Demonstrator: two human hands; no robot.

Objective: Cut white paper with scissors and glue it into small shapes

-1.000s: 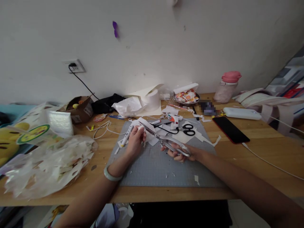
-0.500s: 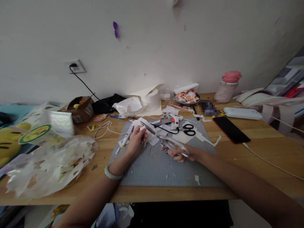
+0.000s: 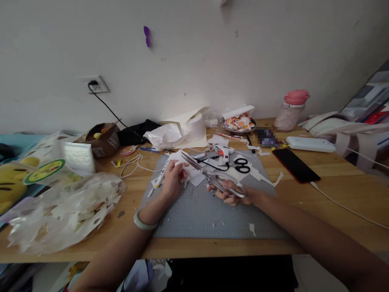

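My right hand is wrapped round the handles of silver scissors, whose blades point up and left toward my other hand. The blades look nearly together. My left hand is closed in a pinch on a small white piece of paper right beside the blade tips; the fingers cover most of it. Both hands are above a grey cutting mat. Behind them on the mat lie white paper scraps, a white pen-like tool, black-handled scissors and a white and orange glue gun.
At left sits a clear plastic bag of scraps, with a cardboard box behind. A paper roll and a bowl of wrapped pieces stand by the wall. At right are a phone, a power bank and a pink bottle.
The scissors' blades have closed somewhat and their handles have turned slightly in my right hand. My left hand stays almost in place, still pinching the paper.
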